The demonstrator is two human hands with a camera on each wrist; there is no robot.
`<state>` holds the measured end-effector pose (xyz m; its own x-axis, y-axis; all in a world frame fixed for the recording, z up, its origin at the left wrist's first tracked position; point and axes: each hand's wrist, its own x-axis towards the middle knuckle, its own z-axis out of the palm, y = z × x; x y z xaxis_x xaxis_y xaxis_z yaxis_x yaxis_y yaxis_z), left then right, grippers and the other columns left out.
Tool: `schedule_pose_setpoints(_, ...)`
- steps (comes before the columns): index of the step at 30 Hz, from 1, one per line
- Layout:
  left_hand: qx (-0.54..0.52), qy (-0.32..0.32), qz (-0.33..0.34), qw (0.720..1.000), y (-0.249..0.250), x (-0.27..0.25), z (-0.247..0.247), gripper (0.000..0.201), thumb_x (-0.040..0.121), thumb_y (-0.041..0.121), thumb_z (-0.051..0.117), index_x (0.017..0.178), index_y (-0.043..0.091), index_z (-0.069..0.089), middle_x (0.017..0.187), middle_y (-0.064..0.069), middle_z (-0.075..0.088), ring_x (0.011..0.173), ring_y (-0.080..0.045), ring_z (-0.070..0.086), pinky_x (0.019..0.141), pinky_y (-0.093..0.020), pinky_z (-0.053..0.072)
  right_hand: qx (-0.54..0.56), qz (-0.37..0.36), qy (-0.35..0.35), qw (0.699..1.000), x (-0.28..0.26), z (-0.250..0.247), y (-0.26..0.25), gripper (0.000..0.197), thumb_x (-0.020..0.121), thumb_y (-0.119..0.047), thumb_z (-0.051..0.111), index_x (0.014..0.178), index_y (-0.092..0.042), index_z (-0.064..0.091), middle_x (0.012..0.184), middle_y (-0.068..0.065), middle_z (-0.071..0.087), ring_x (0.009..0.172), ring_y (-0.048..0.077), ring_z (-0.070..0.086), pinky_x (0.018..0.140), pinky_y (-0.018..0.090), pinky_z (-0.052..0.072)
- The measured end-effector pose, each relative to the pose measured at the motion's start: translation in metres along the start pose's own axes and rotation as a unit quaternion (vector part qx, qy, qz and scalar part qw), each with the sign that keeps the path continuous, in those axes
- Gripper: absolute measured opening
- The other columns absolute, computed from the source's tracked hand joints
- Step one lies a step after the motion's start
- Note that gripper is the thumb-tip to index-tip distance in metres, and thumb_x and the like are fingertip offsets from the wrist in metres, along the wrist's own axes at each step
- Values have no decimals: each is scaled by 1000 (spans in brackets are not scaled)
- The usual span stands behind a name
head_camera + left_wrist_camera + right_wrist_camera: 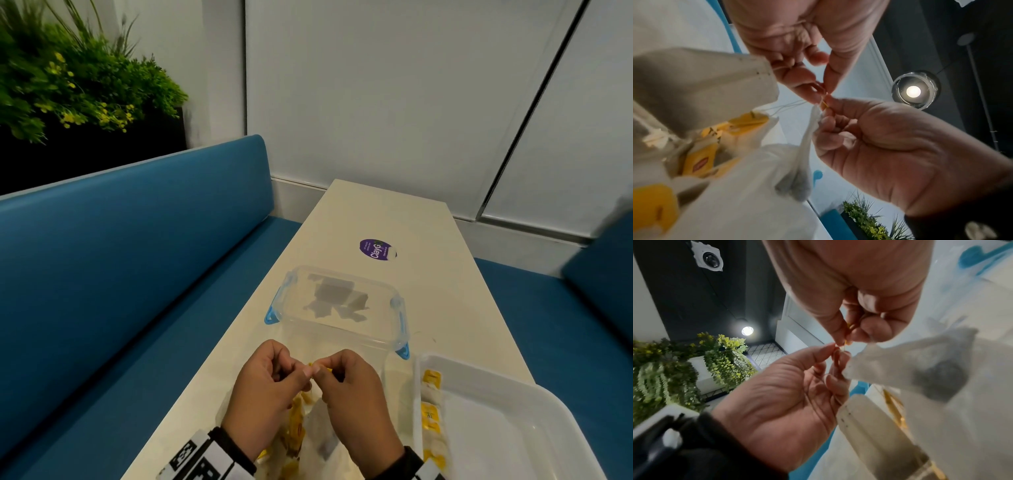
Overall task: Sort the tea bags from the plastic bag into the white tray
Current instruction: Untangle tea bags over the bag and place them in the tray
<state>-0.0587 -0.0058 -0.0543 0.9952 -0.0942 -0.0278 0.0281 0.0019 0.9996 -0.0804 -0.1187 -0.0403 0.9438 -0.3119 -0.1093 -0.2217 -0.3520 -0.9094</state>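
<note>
container (337,308) behind hands, tray (534,387) right.

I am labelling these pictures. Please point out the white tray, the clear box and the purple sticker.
white tray (419,394): head view, on its left rim.
clear box (337,334): head view, on its near rim.
purple sticker (375,250): head view, on its middle.

Both hands were raised close together in front of the body, backs toward the head camera. The left hand (265,383) had its fingers curled inward, thumb and forefinger tips pressed together in a pinch; the right hand (352,387) mirrored it, thumb and forefinger pinched, fingertips of the two hands touching. Each wrist carried a dark cuff and a black-and-white patterned band.
</note>
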Motion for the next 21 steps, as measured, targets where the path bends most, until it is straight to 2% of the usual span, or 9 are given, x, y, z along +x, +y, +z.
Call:
schedule_pose_setpoints(4,-13,2,3,1000,-3,0,-2,28,80,-5,65,72,6,41,68,-15,64,58,-14,60,49,-15,44,145,36,9,989,0,-2,2,19,82,-16,70,75,-6,56,67,10,62,50,11,52,50,21,42)
schedule_pose_setpoints(8,-20,3,2,1000,-4,-1,-1,30,78,-9,64,71,7,39,67,-14,64,59,-19,58,46,-17,42,240,45,3,970,0,-2,3,17,80,-6,71,73,-1,56,60,12,61,49,14,54,45,24,42)
schedule_pose_setpoints(11,-31,15,1,999,-4,0,-2,31,78,-11,63,70,7,39,63,-10,62,54,-13,55,44,-15,40,238,37,-4,971,0,-3,3,8,81,0,67,76,4,62,61,14,64,52,17,57,45,25,44)
schedule_pose_setpoints(14,-26,25,-1,999,-2,0,-3,32,78,-11,63,70,7,38,68,-17,63,52,-11,58,45,-14,41,206,24,6,978,0,-4,3,5,79,5,64,77,1,65,61,12,67,53,17,62,47,24,46)
schedule_pose_setpoints(18,-30,31,-4,999,1,0,-2,34,78,-7,65,70,8,36,69,-18,66,52,-11,61,44,-16,42,135,-20,33,990,-3,-2,3,12,79,0,67,70,-8,65,67,10,68,51,10,59,48,19,47)
schedule_pose_setpoints(21,-39,30,5,999,2,0,-2,33,77,-9,65,70,7,37,71,-20,66,54,-12,61,45,-16,44,87,-51,36,994,-5,1,3,18,78,-9,73,64,-17,64,64,1,67,55,6,56,52,15,46)
